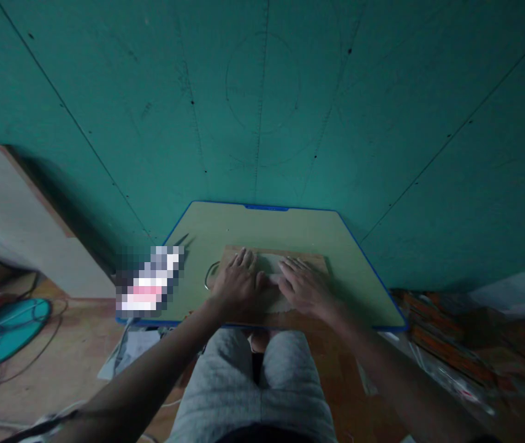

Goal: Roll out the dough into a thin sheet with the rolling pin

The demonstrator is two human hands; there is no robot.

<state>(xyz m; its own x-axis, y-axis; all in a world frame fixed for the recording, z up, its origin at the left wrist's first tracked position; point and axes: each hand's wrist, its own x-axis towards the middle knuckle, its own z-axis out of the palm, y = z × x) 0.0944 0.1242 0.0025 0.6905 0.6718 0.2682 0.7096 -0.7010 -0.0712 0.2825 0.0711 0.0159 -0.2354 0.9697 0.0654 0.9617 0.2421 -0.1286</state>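
A thin, pale flat sheet (pixel 275 303), perhaps dough or cloth, lies on a wooden board (pixel 320 261) with a metal loop handle (pixel 206 278) at its left end. My left hand (pixel 240 277) rests palm down over the left part of the sheet, fingers stretched forward. Over the right part lies my right hand (pixel 303 283), also flat, its fingers pointing ahead and to the left. Between the hands a pale ridge (pixel 272 279) crosses the sheet; I cannot tell whether it is a fold or a separate rod. The palms hide much of the sheet.
The board sits on a pale tabletop (pixel 262 223) with a blue rim. A pixelated object (pixel 149 283) stands at its left. A green wall (pixel 262 111) rises behind. Cables and a teal round item (pixel 18 335) lie on the left floor; stacked goods (pixel 451 338) are at right.
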